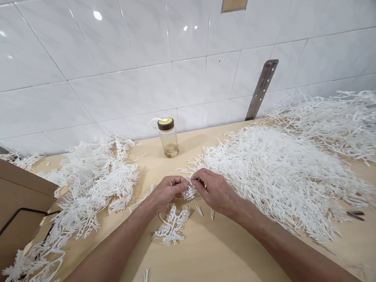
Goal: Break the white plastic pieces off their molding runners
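Both hands meet over the middle of the wooden table [233,257], fingertips nearly touching. My left hand [170,192] pinches a small tuft of white branching strands [190,192], which hangs between the hands. The fingers of my right hand [212,189] are pressed together at the upper end of that same tuft. Just below my left hand lies a loose white branched cluster [172,226]. A few short white sprigs [199,210] rest on the wood below my right hand.
A large heap of white strands [279,173] spreads to the right, another pile [97,183] to the left. A lidded glass jar [168,138] stands near the tiled wall. A cardboard box [16,205] is at far left, dark metal tips [355,214] at far right.
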A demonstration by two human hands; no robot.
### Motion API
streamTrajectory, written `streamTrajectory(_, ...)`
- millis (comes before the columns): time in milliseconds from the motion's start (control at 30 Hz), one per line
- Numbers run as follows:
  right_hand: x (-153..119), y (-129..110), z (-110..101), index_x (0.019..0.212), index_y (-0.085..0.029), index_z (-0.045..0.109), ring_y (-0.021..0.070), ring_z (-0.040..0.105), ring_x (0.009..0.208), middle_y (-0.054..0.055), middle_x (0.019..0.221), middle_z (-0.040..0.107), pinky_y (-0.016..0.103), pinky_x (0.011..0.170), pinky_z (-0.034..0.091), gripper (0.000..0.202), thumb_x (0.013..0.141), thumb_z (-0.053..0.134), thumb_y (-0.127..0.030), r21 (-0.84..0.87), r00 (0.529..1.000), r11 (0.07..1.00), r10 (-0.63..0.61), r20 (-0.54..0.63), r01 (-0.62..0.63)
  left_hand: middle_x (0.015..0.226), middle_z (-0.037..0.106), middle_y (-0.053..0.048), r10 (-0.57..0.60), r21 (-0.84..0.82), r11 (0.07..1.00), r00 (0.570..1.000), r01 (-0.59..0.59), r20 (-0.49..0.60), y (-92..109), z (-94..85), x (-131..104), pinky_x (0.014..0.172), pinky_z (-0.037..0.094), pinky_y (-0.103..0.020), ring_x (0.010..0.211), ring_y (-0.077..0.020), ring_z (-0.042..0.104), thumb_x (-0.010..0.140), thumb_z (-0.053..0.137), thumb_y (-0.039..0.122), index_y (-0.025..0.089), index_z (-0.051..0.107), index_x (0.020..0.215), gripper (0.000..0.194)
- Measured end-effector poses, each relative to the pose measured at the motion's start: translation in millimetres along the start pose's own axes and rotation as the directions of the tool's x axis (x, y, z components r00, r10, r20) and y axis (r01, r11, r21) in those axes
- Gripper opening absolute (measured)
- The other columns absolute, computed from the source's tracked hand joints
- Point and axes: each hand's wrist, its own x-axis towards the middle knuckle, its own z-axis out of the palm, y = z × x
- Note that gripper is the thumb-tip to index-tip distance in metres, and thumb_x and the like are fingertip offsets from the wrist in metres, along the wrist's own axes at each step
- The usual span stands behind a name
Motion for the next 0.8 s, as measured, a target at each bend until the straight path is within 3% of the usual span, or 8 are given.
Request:
streamTrajectory(100, 0, 3, 10, 0.089, -0.018, 0.056, 0.0165, 0.060, 0.072, 0.006, 0.084, 0.064, 0.028, 0.064, 0.045, 0.014, 0.094, 0.044, -0.014, -0.117, 0.999, 0.993, -0.032, -0.013, 0.030, 0.057, 0.036, 0.007, 0.040, 0.007, 0.999, 0.999, -0.039, -0.018, -2, 0.1, 2, 0.048, 0.012, -0.024, 0.049, -0.0049, 0.022, 0.069, 0.079, 0.047, 0.015, 0.055, 0.070, 0.039)
streamTrajectory(300, 4, -1, 25, 0.089, -0.018, 0.053, 0.0163, 0.058, 0.066, 0.005, 0.083, 0.064, 0.027, 0.060, 0.041, 0.008, 0.091, 0.047, -0.014, -0.166, 0.992, 0.981, 0.091, -0.089, -0.105, 0.057, 0.035, 0.006, 0.140, 0.039, 0.990, 0.990, -0.139, -0.028, -1, -3.7, 6, 0.051, 0.016, -0.024, 0.052, -0.0064, 0.024, 0.071, 0.077, 0.050, 0.015, 0.055, 0.070, 0.041)
streamTrajectory(467, 10, 10, 9, 0.081, -0.018, 0.052, 0.0157, 0.052, 0.057, 0.002, 0.069, 0.058, 0.028, 0.055, 0.038, 0.012, 0.088, 0.046, -0.010, -0.219, 0.954, 0.939, 0.224, -0.199, -0.266, 0.058, 0.040, 0.005, 0.175, 0.078, 0.981, 0.984, -0.176, 0.022, -3, -1.9, 1, 0.051, 0.018, -0.023, 0.053, -0.0065, 0.028, 0.071, 0.077, 0.048, 0.014, 0.057, 0.070, 0.040)
streamTrajectory(633, 12, 17, -12, 0.085, -0.019, 0.056, 0.0159, 0.056, 0.062, 0.005, 0.081, 0.063, 0.030, 0.063, 0.043, 0.007, 0.090, 0.050, -0.017, -0.196, 0.931, 0.950, 0.174, -0.320, -0.245, 0.059, 0.037, 0.006, 0.133, -0.005, 0.991, 0.990, -0.134, -0.048, -5, 1.2, 2, 0.048, 0.013, -0.023, 0.050, -0.0046, 0.022, 0.072, 0.076, 0.051, 0.015, 0.056, 0.073, 0.042)
streamTrajectory(700, 10, 12, -14, 0.089, -0.018, 0.059, 0.0153, 0.057, 0.064, 0.008, 0.092, 0.065, 0.030, 0.064, 0.045, 0.009, 0.091, 0.050, -0.018, -0.144, 0.940, 0.970, 0.145, -0.308, -0.197, 0.061, 0.038, 0.006, 0.109, -0.045, 0.993, 0.993, -0.111, -0.051, -4, 2.0, 3, 0.048, 0.011, -0.023, 0.048, -0.0036, 0.020, 0.071, 0.077, 0.051, 0.015, 0.055, 0.073, 0.042)
streamTrajectory(800, 7, 1, -11, 0.089, -0.020, 0.063, 0.0157, 0.062, 0.072, 0.007, 0.094, 0.068, 0.029, 0.068, 0.050, 0.012, 0.092, 0.051, -0.020, 0.037, 0.981, 0.993, 0.119, -0.156, -0.114, 0.059, 0.036, 0.007, 0.091, -0.071, 0.993, 0.995, -0.094, -0.040, -2, 3.1, 3, 0.047, 0.010, -0.023, 0.047, -0.0034, 0.019, 0.070, 0.078, 0.050, 0.015, 0.054, 0.072, 0.042)
